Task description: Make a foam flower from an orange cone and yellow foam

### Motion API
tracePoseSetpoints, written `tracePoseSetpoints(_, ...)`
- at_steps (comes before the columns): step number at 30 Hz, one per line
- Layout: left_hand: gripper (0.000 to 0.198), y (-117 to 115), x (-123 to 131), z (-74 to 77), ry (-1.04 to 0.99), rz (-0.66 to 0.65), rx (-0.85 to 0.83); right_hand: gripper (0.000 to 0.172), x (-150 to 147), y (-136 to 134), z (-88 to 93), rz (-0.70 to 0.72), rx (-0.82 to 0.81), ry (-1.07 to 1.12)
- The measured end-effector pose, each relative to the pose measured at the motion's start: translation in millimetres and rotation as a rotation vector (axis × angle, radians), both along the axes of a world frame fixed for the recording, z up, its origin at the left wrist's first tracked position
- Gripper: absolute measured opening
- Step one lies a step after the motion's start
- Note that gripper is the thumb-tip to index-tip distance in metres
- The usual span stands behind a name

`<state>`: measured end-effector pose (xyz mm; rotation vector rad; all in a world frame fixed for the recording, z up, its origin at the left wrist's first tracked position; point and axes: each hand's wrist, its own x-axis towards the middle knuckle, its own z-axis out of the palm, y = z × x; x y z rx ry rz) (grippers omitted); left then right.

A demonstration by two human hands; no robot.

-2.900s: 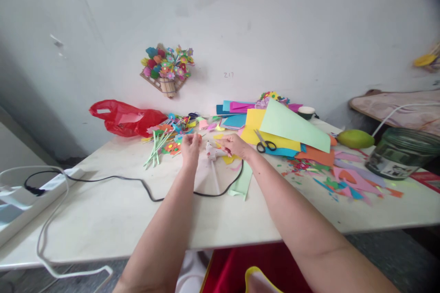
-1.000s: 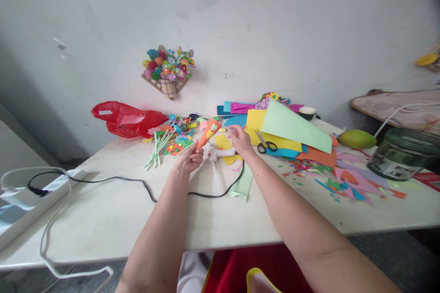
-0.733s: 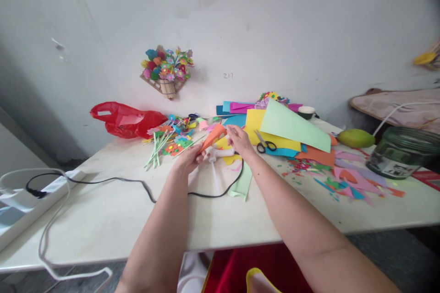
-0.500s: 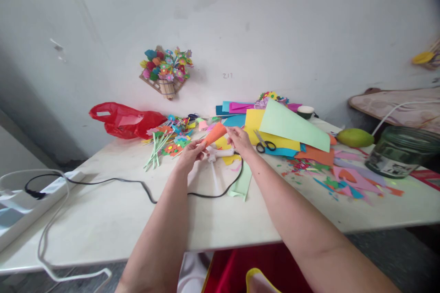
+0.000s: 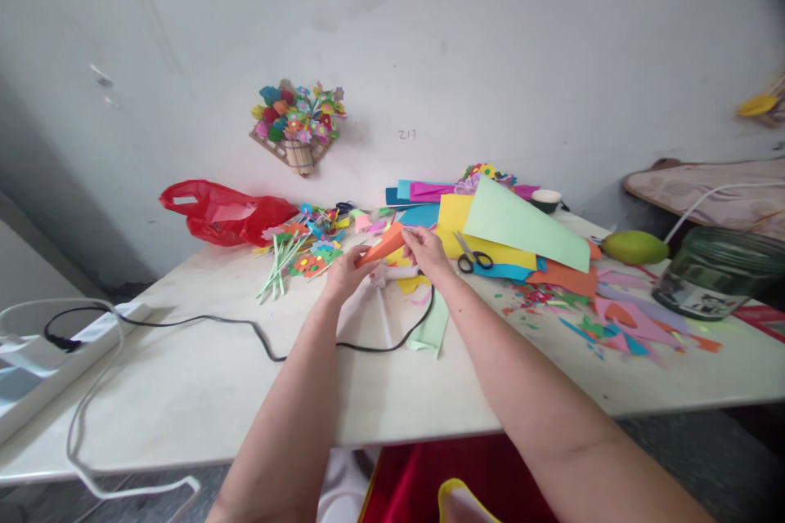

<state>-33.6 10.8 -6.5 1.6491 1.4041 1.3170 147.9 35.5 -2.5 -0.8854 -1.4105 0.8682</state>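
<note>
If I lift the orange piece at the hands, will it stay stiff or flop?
The orange piece is probably light, since it looks like thin sheet. It likely bends yet holds some shape: it reaches from the left hand toward the right hand without visible sag.

A bunch of colourful flowers (image 5: pixel 298 114) in a small holder hangs on the pale wall (image 5: pixel 491 41), left of a small handwritten number (image 5: pixel 407 135). Below and to the left, a red plastic bag (image 5: pixel 230 214) lies on the white table (image 5: pixel 184 392). A power strip (image 5: pixel 115 328) occupies the left end; at right, a green fruit (image 5: pixel 634 247) lies beside a glass jar (image 5: pixel 715 274).
</note>
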Motion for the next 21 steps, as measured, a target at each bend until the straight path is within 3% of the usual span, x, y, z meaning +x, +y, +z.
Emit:
tracePoseSetpoints(4, 0.034, -4, -1, 3.3, -0.028, -0.074, 0.027, 0.035, 0, -2, 1.4, -0.025, -0.033, 0.099)
tracePoseSetpoints(11, 0.041, -8, -10, -1.4, -0.392, -0.382, -0.217, 0.044, 1, -3, 2.8, 0.042, -0.049, 0.096)
tracePoseSetpoints(16, 0.042, -6, -13, -4.7, -0.408, -0.421, -0.272, 0.038, -1, -5, 2.3, 0.114, -0.044, 0.037)
tracePoseSetpoints(21, 0.039, -6, -12, -2.3, -0.219, -0.357, -0.199, 0.033, -1, -3, -0.7, 0.093, 0.003, 0.003)
